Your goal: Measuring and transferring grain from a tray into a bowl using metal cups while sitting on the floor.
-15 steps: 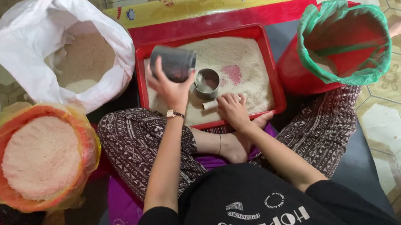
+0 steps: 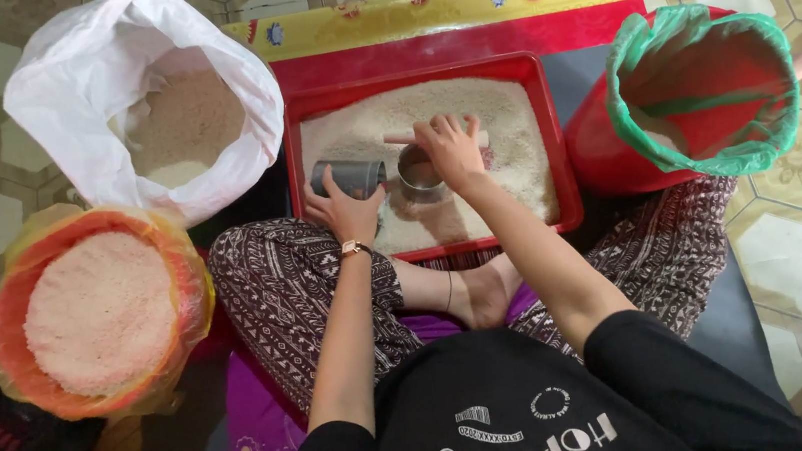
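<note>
The small round metal tin [image 2: 421, 172] stands upright in the pale rice that fills the red rectangular plastic tray [image 2: 554, 137] just ahead of my crossed legs. My right hand [image 2: 450, 147] lies over its rim, fingers bent on a pale wooden stick [image 2: 398, 139] laid across the top. Just beside it my left hand [image 2: 344, 212] grips a grey metal cup [image 2: 348, 177], tilted sideways. A white sack [image 2: 87, 120] sits further left, a green-lined red bucket [image 2: 708, 90] to the right.

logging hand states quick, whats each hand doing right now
left hand: closed around a grey metal cup lying on its side
right hand: fingers on a pale stick across a round metal tin; grip cannot be told
</note>
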